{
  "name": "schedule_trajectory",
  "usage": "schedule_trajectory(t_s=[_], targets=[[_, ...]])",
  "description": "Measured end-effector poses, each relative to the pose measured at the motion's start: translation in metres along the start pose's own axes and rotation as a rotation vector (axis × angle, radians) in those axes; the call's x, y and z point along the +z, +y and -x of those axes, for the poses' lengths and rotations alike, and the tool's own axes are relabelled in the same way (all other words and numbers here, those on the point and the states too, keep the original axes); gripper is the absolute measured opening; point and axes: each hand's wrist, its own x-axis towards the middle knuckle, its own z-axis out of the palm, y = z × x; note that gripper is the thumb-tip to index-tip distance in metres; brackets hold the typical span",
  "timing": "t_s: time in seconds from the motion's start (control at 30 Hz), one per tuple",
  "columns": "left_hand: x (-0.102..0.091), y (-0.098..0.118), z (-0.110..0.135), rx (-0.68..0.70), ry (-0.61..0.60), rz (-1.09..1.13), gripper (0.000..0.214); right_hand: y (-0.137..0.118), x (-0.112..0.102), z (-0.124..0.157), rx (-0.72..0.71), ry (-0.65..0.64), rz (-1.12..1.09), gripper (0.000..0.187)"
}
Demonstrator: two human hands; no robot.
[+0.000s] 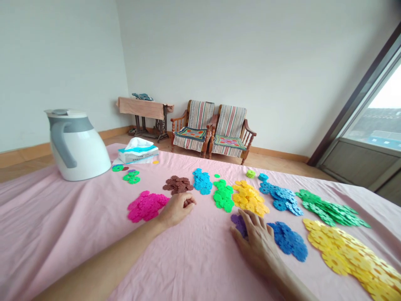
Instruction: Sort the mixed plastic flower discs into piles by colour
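Observation:
My left hand (177,207) rests on the pink cloth with its fingers curled in, right beside the magenta pile of plastic snowflake discs (144,205) and just below the brown pile (178,184). What the fingers enclose is hidden. My right hand (258,239) lies flat with its fingers stretched over a small purple pile (238,223), between the yellow pile (249,197) and the dark blue pile (290,241).
More disc piles lie on the pink tablecloth (62,225): light blue (202,180), bright green (224,195), blue (280,194), dark green (330,211), large yellow (351,251). A white kettle (77,144) and tissue box (138,152) stand at the far left. Two armchairs (213,131) sit by the wall.

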Motion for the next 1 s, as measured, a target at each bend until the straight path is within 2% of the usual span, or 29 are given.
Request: schedule_trajectory(t_s=[0.37, 0.53, 0.73, 0.9, 1.0], targets=[[-0.002, 0.007, 0.004, 0.021, 0.012, -0.03, 0.018, -0.012, 0.015, 0.014, -0.091, 0.007, -0.123, 0.041], [-0.002, 0.01, 0.006, 0.055, 0.036, -0.074, 0.018, -0.028, 0.012, 0.02, -0.132, -0.015, -0.163, 0.038], [-0.003, 0.011, 0.008, 0.064, 0.026, -0.064, 0.017, -0.044, 0.003, 0.012, -0.231, -0.014, -0.166, 0.032], [-0.005, 0.011, 0.009, 0.054, 0.006, -0.06, 0.019, -0.038, 0.001, 0.007, -0.269, -0.046, -0.163, 0.016], [-0.005, 0.013, 0.009, 0.043, 0.005, -0.061, 0.019, -0.026, 0.004, 0.01, -0.257, -0.005, -0.109, 0.011]])
